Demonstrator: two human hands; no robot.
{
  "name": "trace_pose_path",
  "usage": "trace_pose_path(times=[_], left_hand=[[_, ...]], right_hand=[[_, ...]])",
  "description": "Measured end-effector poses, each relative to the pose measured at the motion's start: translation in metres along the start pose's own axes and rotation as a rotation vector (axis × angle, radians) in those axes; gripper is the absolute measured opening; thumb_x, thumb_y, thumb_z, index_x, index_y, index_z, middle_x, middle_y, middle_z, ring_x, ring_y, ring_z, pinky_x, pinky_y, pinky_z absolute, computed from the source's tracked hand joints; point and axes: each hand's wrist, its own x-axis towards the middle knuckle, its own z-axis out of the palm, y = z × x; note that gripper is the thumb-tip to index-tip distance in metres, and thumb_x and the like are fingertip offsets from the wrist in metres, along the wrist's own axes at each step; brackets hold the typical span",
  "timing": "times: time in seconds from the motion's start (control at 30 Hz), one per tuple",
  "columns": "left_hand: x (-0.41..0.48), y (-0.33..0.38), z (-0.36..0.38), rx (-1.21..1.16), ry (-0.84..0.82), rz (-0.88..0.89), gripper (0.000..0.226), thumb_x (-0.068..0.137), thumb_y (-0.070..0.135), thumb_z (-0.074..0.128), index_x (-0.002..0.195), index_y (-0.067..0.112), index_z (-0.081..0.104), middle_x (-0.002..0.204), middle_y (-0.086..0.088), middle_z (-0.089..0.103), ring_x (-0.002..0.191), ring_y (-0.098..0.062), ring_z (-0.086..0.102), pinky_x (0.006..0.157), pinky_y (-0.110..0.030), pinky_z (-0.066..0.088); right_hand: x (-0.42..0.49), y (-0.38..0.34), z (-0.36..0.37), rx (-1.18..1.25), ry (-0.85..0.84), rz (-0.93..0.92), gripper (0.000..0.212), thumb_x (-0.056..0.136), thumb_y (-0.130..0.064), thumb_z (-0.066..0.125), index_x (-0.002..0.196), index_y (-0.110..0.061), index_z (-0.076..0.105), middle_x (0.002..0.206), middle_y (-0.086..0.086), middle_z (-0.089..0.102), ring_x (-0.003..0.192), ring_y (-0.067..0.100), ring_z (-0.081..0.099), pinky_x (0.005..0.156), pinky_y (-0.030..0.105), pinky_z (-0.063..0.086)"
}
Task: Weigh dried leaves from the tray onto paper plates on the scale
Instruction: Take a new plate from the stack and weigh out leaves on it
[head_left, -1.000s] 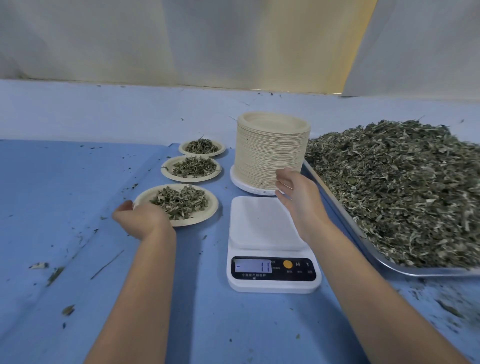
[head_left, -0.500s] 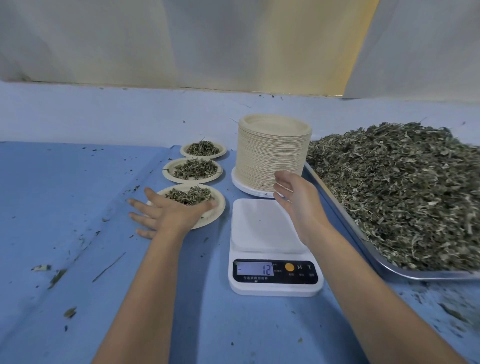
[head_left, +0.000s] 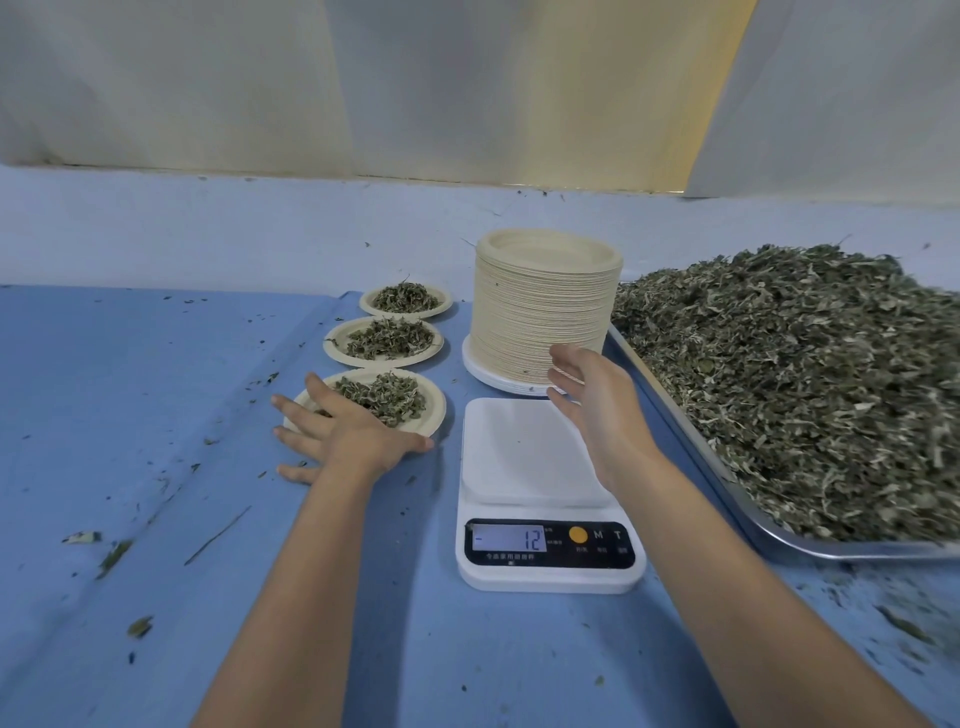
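Your left hand (head_left: 353, 439) lay flat with the fingers spread, its grip wide and holding nothing. It covered the near rim of the closest round beige paper plate (head_left: 434, 410), which carried a small pile of dried leaves. Your right hand (head_left: 597, 405) hung with relaxed fingers, its grip also wide and empty, just before the tall stack of beige paper plates (head_left: 540, 322) and above the back edge of the white digital scale (head_left: 524, 457). The scale platform was bare and the display showed 12. Two more filled plates (head_left: 436, 343) stood behind the first one, in a row left of the stack. The big heap of dried green leaves (head_left: 805, 374) filled the metal tray (head_left: 831, 550), just beside the scale on its right. Loose leaf bits (head_left: 114, 553) lay on the blue counter (head_left: 130, 389).
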Motion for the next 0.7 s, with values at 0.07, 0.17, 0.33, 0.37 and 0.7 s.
trace_pose_path(times=[0.07,0.17,0.33,0.37,0.7], left_hand=[[0.0,0.0,-0.001,-0.006,0.004,-0.002,0.142,0.057,0.035,0.09,0.147,0.024,-0.02,0.152,-0.007,-0.033,0.143,-0.029,-0.02,0.112,-0.057,-0.004],[0.002,-0.001,-0.003,-0.006,0.027,-0.007,0.136,0.062,0.027,0.088,0.148,0.022,-0.018,0.152,-0.009,-0.032,0.142,-0.03,-0.023,0.112,-0.056,-0.006],[0.003,0.002,-0.003,0.01,0.041,-0.007,0.129,0.067,0.017,0.084,0.148,0.022,-0.016,0.152,-0.011,-0.031,0.142,-0.03,-0.025,0.111,-0.055,-0.009],[0.002,0.004,-0.003,0.026,0.043,-0.007,0.128,0.068,0.015,0.083,0.148,0.022,-0.016,0.152,-0.011,-0.032,0.141,-0.03,-0.025,0.111,-0.055,-0.009],[-0.011,0.038,0.003,-0.247,0.016,0.299,0.092,0.078,0.027,0.075,0.147,0.013,0.015,0.156,-0.009,0.011,0.145,-0.026,0.004,0.116,-0.051,0.006]], right_hand=[[0.001,0.001,0.0,-0.002,0.002,-0.001,0.03,0.1,-0.017,0.042,0.124,-0.007,0.056,0.125,0.005,0.057,0.117,0.018,0.054,0.098,0.029,0.045],[0.002,0.001,0.0,-0.007,0.011,0.003,0.031,0.1,-0.017,0.042,0.125,-0.006,0.056,0.126,0.005,0.056,0.117,0.018,0.054,0.097,0.028,0.046],[0.003,0.004,0.0,-0.014,0.001,0.001,0.028,0.099,-0.017,0.043,0.121,-0.007,0.058,0.12,0.003,0.058,0.114,0.017,0.056,0.095,0.027,0.046],[0.003,0.005,0.0,-0.014,0.002,0.001,0.028,0.099,-0.017,0.043,0.121,-0.008,0.058,0.121,0.003,0.058,0.114,0.017,0.056,0.094,0.027,0.046],[0.027,-0.005,-0.004,-0.712,0.184,-0.56,0.027,0.094,-0.013,0.05,0.118,-0.013,0.061,0.116,-0.001,0.064,0.102,0.011,0.057,0.082,0.019,0.042]])
